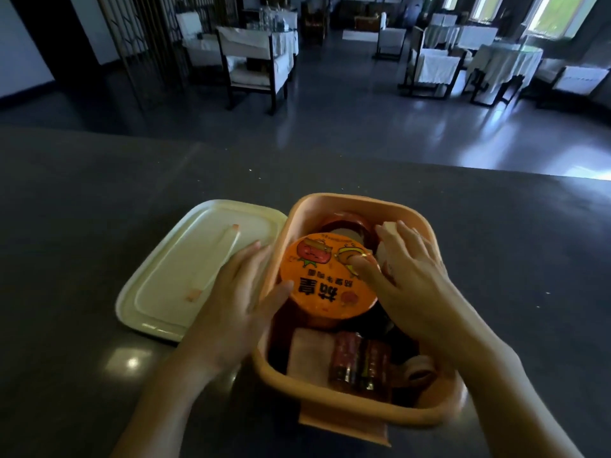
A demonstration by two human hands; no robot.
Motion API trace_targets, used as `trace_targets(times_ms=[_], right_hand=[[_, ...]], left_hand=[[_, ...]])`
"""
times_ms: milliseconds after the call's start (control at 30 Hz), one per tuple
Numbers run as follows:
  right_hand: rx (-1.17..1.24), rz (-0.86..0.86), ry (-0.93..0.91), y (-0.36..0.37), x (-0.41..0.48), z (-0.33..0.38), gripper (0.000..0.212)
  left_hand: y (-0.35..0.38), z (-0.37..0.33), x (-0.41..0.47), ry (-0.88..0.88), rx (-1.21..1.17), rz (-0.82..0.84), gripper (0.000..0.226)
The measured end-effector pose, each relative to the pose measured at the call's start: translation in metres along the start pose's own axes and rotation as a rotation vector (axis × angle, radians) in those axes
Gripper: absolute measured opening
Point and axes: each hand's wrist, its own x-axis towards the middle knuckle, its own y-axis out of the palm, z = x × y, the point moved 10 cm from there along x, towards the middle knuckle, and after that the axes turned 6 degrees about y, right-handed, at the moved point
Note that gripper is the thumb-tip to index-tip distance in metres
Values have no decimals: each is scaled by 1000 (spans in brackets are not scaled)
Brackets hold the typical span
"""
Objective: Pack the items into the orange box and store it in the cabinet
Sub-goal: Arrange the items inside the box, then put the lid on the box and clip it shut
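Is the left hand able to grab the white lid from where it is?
Probably yes. The left hand hangs at the orange box's left wall, and the white lid lies flat right beside it on the counter, uncovered.

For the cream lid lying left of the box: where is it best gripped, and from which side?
Likely by the lid's right long edge, the one beside the box, coming from above. It lies flat on the counter with a thin raised rim, so fingers can hook under that edge. The left hand is already next to it, open and resting partly over the box wall.
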Motion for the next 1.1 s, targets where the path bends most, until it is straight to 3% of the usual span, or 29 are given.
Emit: trace_targets(times_ms=[100, 233, 300, 433, 567, 700, 767, 867, 1000, 1100], right_hand=[[88, 29, -170, 10, -14, 78, 82], [89, 177, -272, 60, -26, 158, 68], [50, 170, -203, 81, -22, 178, 66], [140, 178, -34, 123, -15, 200, 62], [250, 217, 120, 174, 5, 197, 62], [180, 262, 239, 228, 39, 173, 65], [4, 293, 218, 249, 50, 160, 68], [-151, 209, 197, 257, 66, 139, 74], [-145, 129, 269, 251, 83, 119, 81], [-67, 179, 348, 251, 97, 111, 85]], left_hand=[[-33, 41, -3, -28, 123, -33, 85], [-27, 119, 7, -140, 286, 200, 71], [-15, 142, 6, -30, 330, 319, 65], [-9, 183, -8, 134, 598, 547, 78], [-58, 223, -21, 72, 641, 662, 60], [-125, 251, -35, -95, 617, 518, 33], [-140, 251, -41, -156, 574, 419, 44], [-146, 251, -49, -194, 510, 292, 49], [-158, 253, -51, -296, 405, 95, 61], [-167, 257, -47, -466, 128, -70, 74]])
